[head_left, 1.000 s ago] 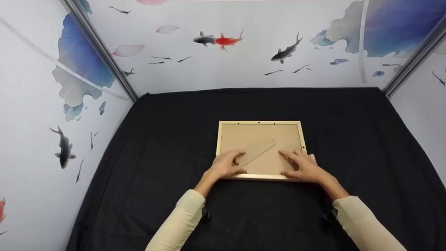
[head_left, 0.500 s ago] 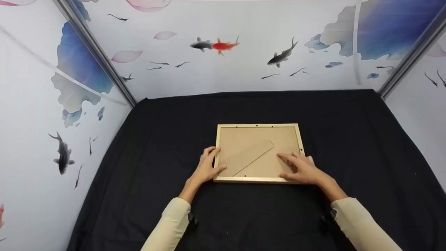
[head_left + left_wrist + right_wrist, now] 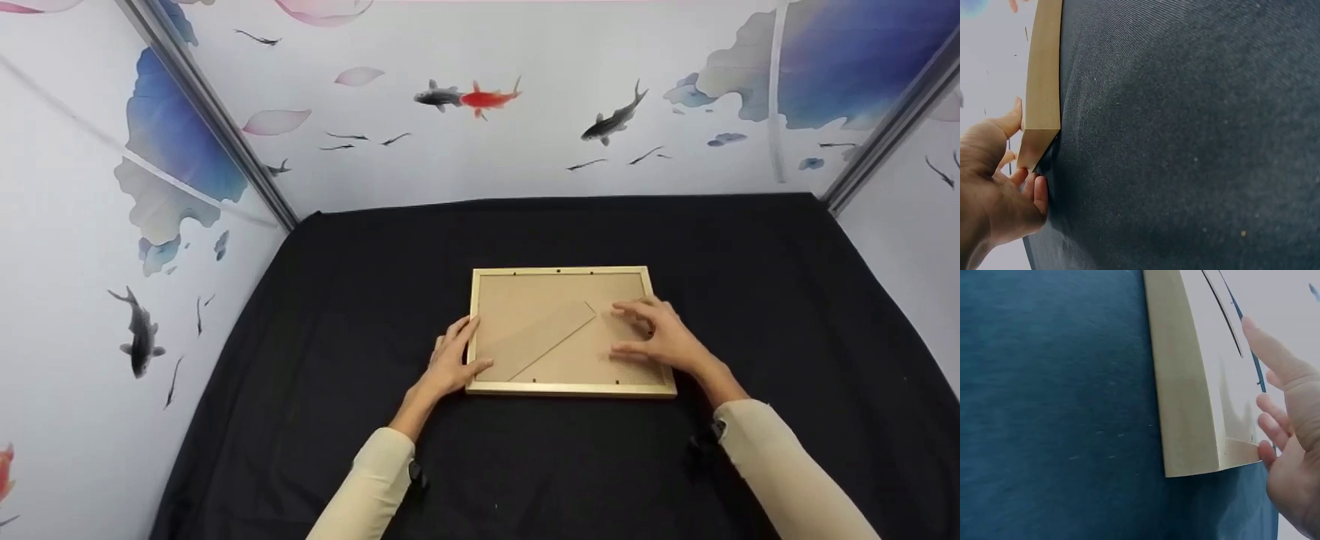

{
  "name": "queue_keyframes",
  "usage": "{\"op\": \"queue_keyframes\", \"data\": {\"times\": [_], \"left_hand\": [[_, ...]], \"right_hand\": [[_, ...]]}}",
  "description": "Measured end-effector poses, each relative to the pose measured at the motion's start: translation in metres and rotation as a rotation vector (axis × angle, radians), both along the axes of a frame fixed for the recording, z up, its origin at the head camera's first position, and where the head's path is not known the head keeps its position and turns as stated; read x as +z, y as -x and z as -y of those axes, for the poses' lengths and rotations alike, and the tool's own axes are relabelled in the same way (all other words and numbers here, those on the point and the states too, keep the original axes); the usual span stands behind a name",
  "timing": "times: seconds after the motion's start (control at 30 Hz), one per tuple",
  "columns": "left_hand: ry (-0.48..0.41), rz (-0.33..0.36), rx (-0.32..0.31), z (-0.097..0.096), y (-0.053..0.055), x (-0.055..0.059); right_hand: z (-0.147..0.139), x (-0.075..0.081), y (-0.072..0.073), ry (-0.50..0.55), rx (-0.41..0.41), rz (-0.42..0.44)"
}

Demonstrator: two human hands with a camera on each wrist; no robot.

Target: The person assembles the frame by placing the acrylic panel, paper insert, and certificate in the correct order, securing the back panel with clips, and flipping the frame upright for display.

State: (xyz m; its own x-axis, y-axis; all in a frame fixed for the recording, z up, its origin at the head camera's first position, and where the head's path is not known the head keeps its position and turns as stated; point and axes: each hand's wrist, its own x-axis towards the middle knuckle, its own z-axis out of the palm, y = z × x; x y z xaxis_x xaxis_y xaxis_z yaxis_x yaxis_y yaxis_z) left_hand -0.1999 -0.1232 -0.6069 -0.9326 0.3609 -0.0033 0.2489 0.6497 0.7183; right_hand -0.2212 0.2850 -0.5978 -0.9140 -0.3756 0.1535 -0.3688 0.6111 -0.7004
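Lifted clear, the right hand (image 3: 661, 337) hovered, fingers (image 3: 639, 307) parted; the left hand (image 3: 448, 361) gripped the picture frame (image 3: 562, 292), best kept steady.

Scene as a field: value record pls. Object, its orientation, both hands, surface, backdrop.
object: gold-edged picture frame
orientation: flat, back panel facing up
panel detail: diagonal flap, lying flat
left hand: holds the frame's left edge near the front corner, thumb on top
right hand: over the right part, fingers spread, gripping nothing; contact unclear
surface: black cloth
backdrop: white wall printed with fish and petals
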Motion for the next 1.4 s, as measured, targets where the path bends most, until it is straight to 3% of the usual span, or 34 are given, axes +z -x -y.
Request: {"op": "queue_keyframes", "data": {"times": [0.27,0.47,0.57,0.87,1.1,1.4], "left_hand": [[-0.003,0.018,0.010,-0.002,0.001,-0.002],[-0.009,0.031,0.018,-0.002,0.001,0.000],[-0.013,0.036,0.017,-0.003,0.001,-0.001],[-0.020,0.037,0.012,-0.002,0.000,-0.001],[-0.022,0.035,0.018,0.000,0.001,0.001],[-0.019,0.046,0.026,0.000,0.002,0.000]], "right_hand": [[0.003,-0.003,0.027,-0.015,-0.065,0.032],[0.011,-0.002,0.047,-0.117,-0.065,0.066],[0.014,-0.002,0.054,-0.102,-0.047,0.066],[0.021,-0.005,0.065,-0.078,-0.044,0.088],[0.024,-0.002,0.076,-0.057,0.035,0.115],[0.026,-0.001,0.079,-0.017,0.092,0.148]]}}
